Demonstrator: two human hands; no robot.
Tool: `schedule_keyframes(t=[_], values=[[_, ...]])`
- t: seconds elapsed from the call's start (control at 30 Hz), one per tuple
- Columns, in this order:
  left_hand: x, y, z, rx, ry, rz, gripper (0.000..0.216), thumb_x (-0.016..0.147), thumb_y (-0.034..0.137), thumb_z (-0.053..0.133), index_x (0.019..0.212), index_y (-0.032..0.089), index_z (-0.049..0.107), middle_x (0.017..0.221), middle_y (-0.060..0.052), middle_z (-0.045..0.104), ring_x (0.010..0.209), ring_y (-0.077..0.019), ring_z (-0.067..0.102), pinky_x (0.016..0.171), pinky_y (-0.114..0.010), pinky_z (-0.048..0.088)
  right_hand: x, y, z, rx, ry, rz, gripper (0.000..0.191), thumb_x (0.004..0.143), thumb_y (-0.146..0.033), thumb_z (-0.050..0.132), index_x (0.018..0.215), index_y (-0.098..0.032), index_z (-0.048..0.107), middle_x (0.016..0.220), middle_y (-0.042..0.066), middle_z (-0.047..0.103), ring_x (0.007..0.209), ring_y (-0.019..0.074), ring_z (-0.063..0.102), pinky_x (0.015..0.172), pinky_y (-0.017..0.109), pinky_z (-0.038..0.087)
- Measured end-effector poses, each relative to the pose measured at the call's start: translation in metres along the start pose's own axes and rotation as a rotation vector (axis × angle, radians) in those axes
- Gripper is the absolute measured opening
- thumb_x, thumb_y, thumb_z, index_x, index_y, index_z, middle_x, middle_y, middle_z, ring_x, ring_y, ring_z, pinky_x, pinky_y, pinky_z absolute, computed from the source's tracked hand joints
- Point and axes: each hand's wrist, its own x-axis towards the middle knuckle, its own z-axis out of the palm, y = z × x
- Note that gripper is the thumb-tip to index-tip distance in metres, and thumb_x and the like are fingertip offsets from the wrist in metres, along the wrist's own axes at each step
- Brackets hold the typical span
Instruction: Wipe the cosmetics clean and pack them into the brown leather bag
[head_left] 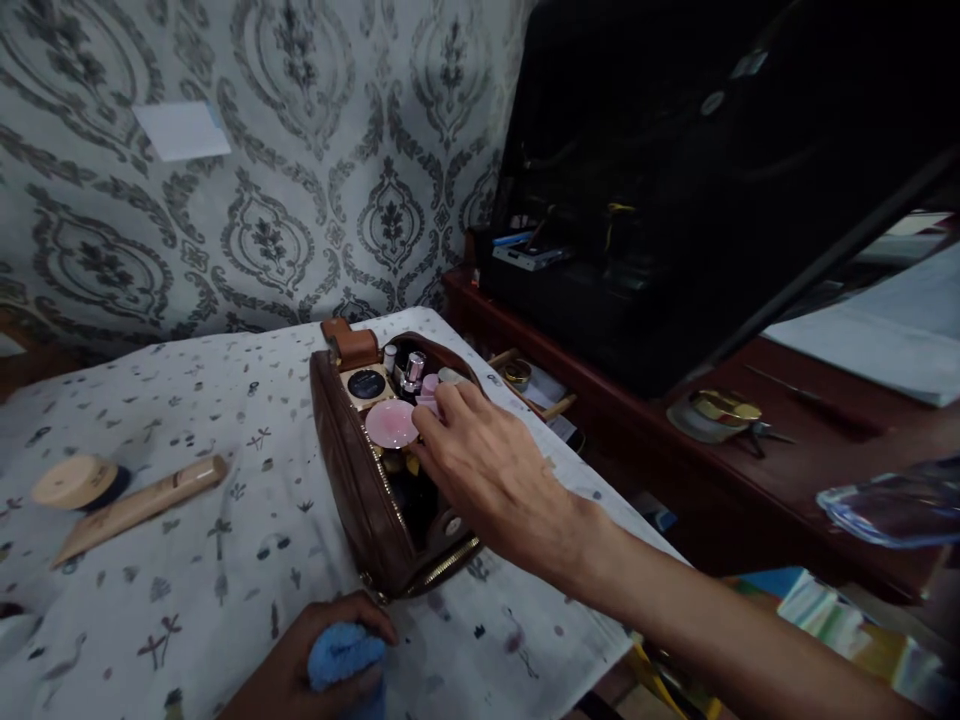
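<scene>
A brown zip-up makeup bag (pixel 349 490) lies open on the table, filled with cosmetics. My right hand (pixel 487 465) reaches over its right side, with the fingers closed at the edge of a pink round compact (pixel 391 424); the fingertips are partly hidden. Around the compact are a black round case in a gold frame (pixel 366 384), a silver-and-black lipstick tube (pixel 413 371) and a small pink bottle (pixel 430 386). Near the bag's front end, my left hand (pixel 315 650) is wrapped round a blue cloth (pixel 345 655).
On the left lie a beige tube (pixel 142 505) and a round beige-lidded jar (pixel 79 482). A patterned white cloth (pixel 247 560) covers the table. To the right, a dark red desk (pixel 795 440) holds a large black screen (pixel 645 180) and a glass jar with a gold lid (pixel 716 412).
</scene>
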Motion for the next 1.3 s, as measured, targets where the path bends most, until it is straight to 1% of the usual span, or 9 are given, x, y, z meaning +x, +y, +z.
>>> schedule_keyframes(t=[0.07, 0.17, 0.3, 0.4, 0.63, 0.9, 1.07, 1.2, 1.3], values=[[0.001, 0.007, -0.001, -0.007, -0.003, 0.002, 0.037, 0.084, 0.055, 0.066, 0.108, 0.027, 0.072, 0.110, -0.005, 0.071, 0.107, -0.0247, 0.062, 0.099, -0.038, 0.046, 0.000, 0.000, 0.001, -0.012, 0.016, -0.013, 0.005, 0.090, -0.013, 0.055, 0.090, -0.017, 0.058, 0.096, 0.012, 0.058, 0.090, 0.0279, 0.053, 0.070, 0.037, 0.044], [0.001, 0.024, -0.001, -0.076, -0.012, 0.045, 0.037, 0.082, 0.053, 0.068, 0.103, 0.023, 0.073, 0.104, -0.006, 0.072, 0.100, -0.0235, 0.064, 0.091, -0.036, 0.049, -0.001, 0.001, 0.002, -0.055, 0.060, -0.034, 0.013, 0.088, -0.007, 0.053, 0.096, -0.015, 0.061, 0.097, 0.014, 0.058, 0.090, 0.0292, 0.052, 0.074, 0.039, 0.044], [0.002, 0.039, -0.004, -0.176, -0.026, 0.096, 0.033, 0.081, 0.046, 0.069, 0.100, 0.020, 0.073, 0.098, -0.005, 0.073, 0.092, -0.0215, 0.066, 0.086, -0.036, 0.051, 0.002, 0.003, 0.009, -0.059, 0.128, -0.113, 0.015, 0.086, -0.004, 0.053, 0.089, -0.015, 0.063, 0.087, 0.013, 0.057, 0.079, 0.0274, 0.049, 0.068, 0.038, 0.040], [0.001, 0.040, -0.006, -0.240, -0.029, 0.123, 0.029, 0.080, 0.041, 0.069, 0.099, 0.020, 0.074, 0.098, -0.006, 0.073, 0.091, -0.0212, 0.066, 0.085, -0.037, 0.051, 0.005, 0.004, 0.014, -0.036, 0.165, -0.137, 0.015, 0.086, -0.006, 0.054, 0.081, -0.017, 0.063, 0.083, 0.012, 0.055, 0.075, 0.0269, 0.047, 0.066, 0.038, 0.039], [0.001, 0.032, -0.005, -0.268, -0.044, 0.174, 0.029, 0.079, 0.037, 0.072, 0.099, 0.015, 0.074, 0.098, -0.008, 0.073, 0.093, -0.0208, 0.066, 0.086, -0.036, 0.051, 0.008, 0.002, 0.016, -0.047, 0.220, -0.186, 0.023, 0.091, -0.013, 0.048, 0.081, -0.017, 0.068, 0.091, 0.016, 0.059, 0.081, 0.0297, 0.046, 0.069, 0.040, 0.040], [0.001, 0.023, 0.002, -0.200, -0.019, 0.135, 0.034, 0.083, 0.048, 0.070, 0.101, 0.019, 0.071, 0.098, -0.005, 0.070, 0.091, -0.0192, 0.063, 0.084, -0.034, 0.048, 0.007, 0.000, 0.006, -0.001, 0.093, -0.115, 0.022, 0.096, -0.016, 0.051, 0.081, -0.017, 0.068, 0.097, 0.014, 0.062, 0.090, 0.0282, 0.049, 0.078, 0.040, 0.042], [0.000, 0.016, 0.002, -0.123, 0.010, 0.087, 0.037, 0.083, 0.052, 0.069, 0.104, 0.022, 0.071, 0.106, -0.005, 0.070, 0.100, -0.0216, 0.062, 0.092, -0.036, 0.046, 0.006, -0.001, 0.004, 0.035, -0.002, -0.048, 0.028, 0.099, -0.019, 0.046, 0.083, -0.017, 0.069, 0.100, 0.015, 0.062, 0.094, 0.0281, 0.049, 0.083, 0.041, 0.042], [0.000, 0.014, 0.002, -0.126, 0.023, 0.077, 0.039, 0.082, 0.053, 0.069, 0.102, 0.020, 0.070, 0.103, -0.005, 0.070, 0.099, -0.0220, 0.062, 0.091, -0.035, 0.047, 0.005, 0.001, 0.002, 0.079, -0.019, -0.054, 0.031, 0.101, -0.025, 0.046, 0.088, -0.014, 0.071, 0.103, 0.016, 0.062, 0.098, 0.0283, 0.050, 0.086, 0.042, 0.043], [0.001, 0.015, 0.002, -0.112, 0.020, 0.063, 0.038, 0.082, 0.053, 0.068, 0.101, 0.020, 0.071, 0.100, -0.005, 0.070, 0.096, -0.0220, 0.063, 0.087, -0.033, 0.048, 0.004, 0.004, 0.000, 0.106, -0.077, -0.101, 0.033, 0.102, -0.028, 0.044, 0.091, -0.013, 0.071, 0.103, 0.016, 0.063, 0.101, 0.0294, 0.051, 0.090, 0.045, 0.044]])
